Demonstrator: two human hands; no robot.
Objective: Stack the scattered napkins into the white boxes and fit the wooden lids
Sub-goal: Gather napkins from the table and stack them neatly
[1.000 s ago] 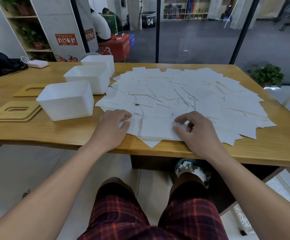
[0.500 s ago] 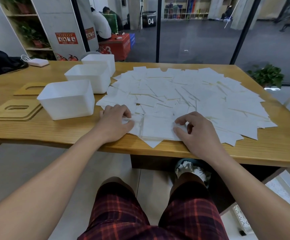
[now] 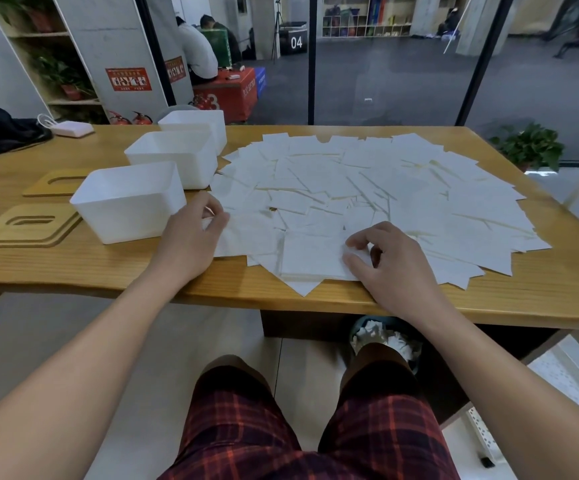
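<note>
**A:** Hand status: my left hand (image 3: 191, 237) has its fingertips curled onto the edge of a napkin at the near-left fringe of the spread; I read that as a pinch. My right hand (image 3: 385, 261) pinches the right edge of the small squared stack (image 3: 312, 258) near the front edge of the table (image 3: 73, 265).

**B:** Location of the napkins relative to the boxes?

**A:** The scattered napkins (image 3: 367, 188) fan outward from the stack, ahead and to the right. The nearest white box (image 3: 129, 199) sits just beside my left hand, to its left; two more boxes line up behind it. The wooden lids (image 3: 28, 223) lie further left.

**B:** Controlling relation?

**A:** Stack to box runs right-to-left. The left hand is nearer the box, the right nearer the stack
</note>
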